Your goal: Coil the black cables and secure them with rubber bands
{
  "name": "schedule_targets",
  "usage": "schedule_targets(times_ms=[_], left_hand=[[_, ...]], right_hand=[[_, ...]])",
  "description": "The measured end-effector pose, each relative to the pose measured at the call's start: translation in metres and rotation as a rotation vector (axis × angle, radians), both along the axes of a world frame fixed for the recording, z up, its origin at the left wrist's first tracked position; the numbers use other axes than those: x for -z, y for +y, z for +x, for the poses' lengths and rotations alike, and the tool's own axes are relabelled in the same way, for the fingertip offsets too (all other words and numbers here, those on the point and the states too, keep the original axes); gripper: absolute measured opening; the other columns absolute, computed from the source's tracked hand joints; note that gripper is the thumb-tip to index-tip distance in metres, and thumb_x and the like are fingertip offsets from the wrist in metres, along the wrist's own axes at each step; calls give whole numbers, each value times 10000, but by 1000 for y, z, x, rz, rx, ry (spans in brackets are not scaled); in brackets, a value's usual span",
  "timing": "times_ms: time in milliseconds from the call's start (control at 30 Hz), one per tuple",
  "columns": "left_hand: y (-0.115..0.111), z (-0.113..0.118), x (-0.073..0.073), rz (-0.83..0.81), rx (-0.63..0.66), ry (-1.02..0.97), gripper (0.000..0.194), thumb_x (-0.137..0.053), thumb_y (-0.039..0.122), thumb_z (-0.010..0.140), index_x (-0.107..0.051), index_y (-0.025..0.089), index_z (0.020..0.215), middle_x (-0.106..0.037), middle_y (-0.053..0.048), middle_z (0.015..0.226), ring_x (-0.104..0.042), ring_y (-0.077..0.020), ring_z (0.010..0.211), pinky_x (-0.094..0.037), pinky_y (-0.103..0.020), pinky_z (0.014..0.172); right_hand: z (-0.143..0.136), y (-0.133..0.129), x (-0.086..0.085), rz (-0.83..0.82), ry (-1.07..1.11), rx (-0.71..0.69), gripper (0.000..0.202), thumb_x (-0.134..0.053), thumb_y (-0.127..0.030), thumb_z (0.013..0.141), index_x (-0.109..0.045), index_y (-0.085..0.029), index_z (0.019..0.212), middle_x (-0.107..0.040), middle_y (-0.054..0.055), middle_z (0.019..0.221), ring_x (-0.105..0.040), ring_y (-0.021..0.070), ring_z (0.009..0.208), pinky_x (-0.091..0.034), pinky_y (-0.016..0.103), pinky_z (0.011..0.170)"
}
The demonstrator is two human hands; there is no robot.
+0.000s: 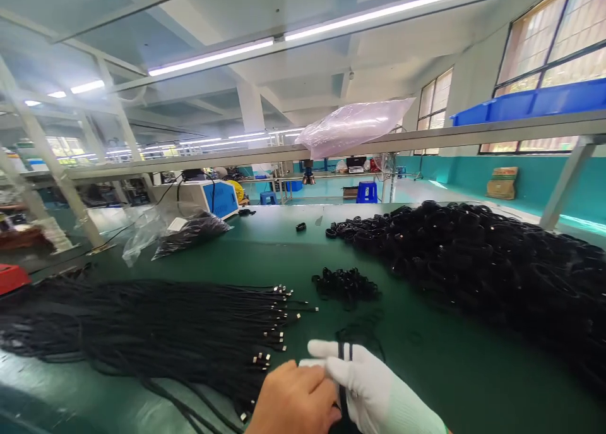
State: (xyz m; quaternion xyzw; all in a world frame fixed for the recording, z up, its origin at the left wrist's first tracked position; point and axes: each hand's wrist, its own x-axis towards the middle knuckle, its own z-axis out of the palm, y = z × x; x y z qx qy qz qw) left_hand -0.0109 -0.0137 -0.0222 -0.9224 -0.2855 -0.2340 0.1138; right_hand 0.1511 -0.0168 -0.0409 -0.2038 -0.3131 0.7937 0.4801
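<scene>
My right hand (364,380) wears a white glove. Black cable (344,352) goes round its index finger in narrow turns and runs down past the palm. Against its fingertips sits my bare left hand (296,399), fingers curled closed where the cable passes; the exact grip is partly hidden. A wide bundle of straight black cables (156,320) lies to the left, its metal USB plugs (281,336) pointing right. Beyond my hands is a small heap of short black loops (348,284). A large mound of coiled black cables (473,263) covers the right side.
On the green table (265,251), a clear plastic bag (189,232) with dark contents lies at the back left, near a blue and white machine (215,197). One small black coil (301,227) rests mid-table. The overhead shelf holds a plastic bag (355,124) and a blue tray (534,102).
</scene>
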Motion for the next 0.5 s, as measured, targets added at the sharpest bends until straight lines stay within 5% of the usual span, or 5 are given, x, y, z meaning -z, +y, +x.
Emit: schedule_targets(times_ms=[133,267,400,500], left_hand=[[22,-3,-43,-531,-4,-139,166,-743,331,712,-651,198,676,-637,40,686,-564,-110,653,-383,-192,603],[43,-5,-34,-989,-4,-308,128,-700,265,696,-657,145,677,-635,29,660,-565,-119,641,-408,-181,579],[43,-9,2,-816,-155,-290,258,-427,205,845,-634,162,698,-657,16,731,-586,-151,709,-417,-208,612],[32,-19,32,-532,-331,-134,266,-386,170,864,-636,211,783,-671,10,812,-622,-167,743,-423,-237,655]], right_hand=[[-3,-4,2,114,45,-395,462,-756,-368,704,-623,-25,983,-623,123,834,-596,180,747,-391,381,797],[-11,-7,-8,83,168,-467,435,-814,-293,623,-583,-63,911,-496,3,687,-421,67,566,-332,256,662],[-16,-6,-22,67,469,-338,371,-833,-257,585,-519,-148,750,-281,-91,584,-233,42,482,-221,219,526],[-10,0,-22,28,428,-73,366,-822,-262,610,-596,-146,873,-404,-70,620,-347,60,529,-355,265,618]])
